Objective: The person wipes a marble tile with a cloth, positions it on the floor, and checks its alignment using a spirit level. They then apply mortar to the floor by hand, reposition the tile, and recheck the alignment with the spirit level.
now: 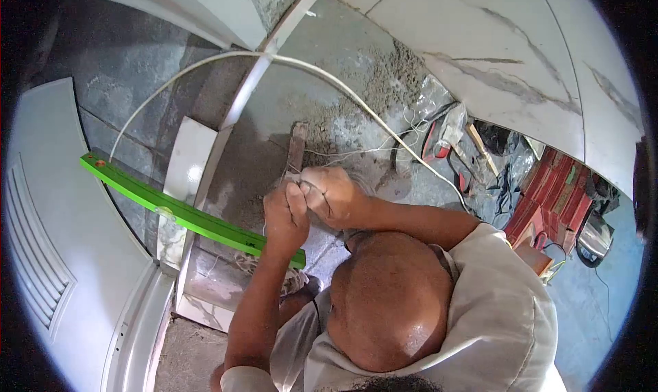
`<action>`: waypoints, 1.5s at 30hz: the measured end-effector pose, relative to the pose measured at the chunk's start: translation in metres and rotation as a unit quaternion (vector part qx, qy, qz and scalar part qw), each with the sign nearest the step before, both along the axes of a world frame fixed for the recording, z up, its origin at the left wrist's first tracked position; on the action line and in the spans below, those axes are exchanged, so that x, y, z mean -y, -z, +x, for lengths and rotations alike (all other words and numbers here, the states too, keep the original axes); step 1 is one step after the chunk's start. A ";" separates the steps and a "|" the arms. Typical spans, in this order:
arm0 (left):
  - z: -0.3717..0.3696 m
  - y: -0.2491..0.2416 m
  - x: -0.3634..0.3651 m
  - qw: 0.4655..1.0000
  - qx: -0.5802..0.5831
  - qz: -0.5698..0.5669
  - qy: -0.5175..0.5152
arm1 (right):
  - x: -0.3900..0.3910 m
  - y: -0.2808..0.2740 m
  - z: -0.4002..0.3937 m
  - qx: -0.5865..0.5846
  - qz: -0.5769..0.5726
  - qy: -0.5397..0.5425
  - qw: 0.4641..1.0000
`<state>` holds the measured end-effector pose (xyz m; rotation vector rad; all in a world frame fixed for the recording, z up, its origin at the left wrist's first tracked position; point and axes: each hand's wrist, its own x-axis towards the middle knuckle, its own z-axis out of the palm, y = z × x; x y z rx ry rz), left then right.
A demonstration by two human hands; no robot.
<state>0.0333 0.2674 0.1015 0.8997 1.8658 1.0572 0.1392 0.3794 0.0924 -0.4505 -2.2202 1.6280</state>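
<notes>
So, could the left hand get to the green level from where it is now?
Probably yes. The left hand is up against the right hand, pinching thin string, and the green level lies just beside and below it with nothing between them. It would have to release the string first.

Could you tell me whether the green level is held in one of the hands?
No, the green level lies by itself across the floor, while both hands work thin string together.

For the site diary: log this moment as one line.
left hand: grip on thin string | right hand: pinching same string | green level: beside hands | floor: wet mortar
</notes>
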 end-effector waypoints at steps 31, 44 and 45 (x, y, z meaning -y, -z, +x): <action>0.052 0.020 0.008 0.993 -0.090 -0.066 -0.032 | 0.008 0.048 0.047 -0.006 0.116 -0.062 0.991; 0.076 0.027 -0.026 0.975 -0.079 0.098 -0.183 | -0.017 0.035 0.066 0.274 -0.022 0.008 0.961; 0.075 0.031 -0.025 0.976 -0.107 0.117 -0.150 | -0.017 0.038 0.068 0.295 0.042 -0.007 0.954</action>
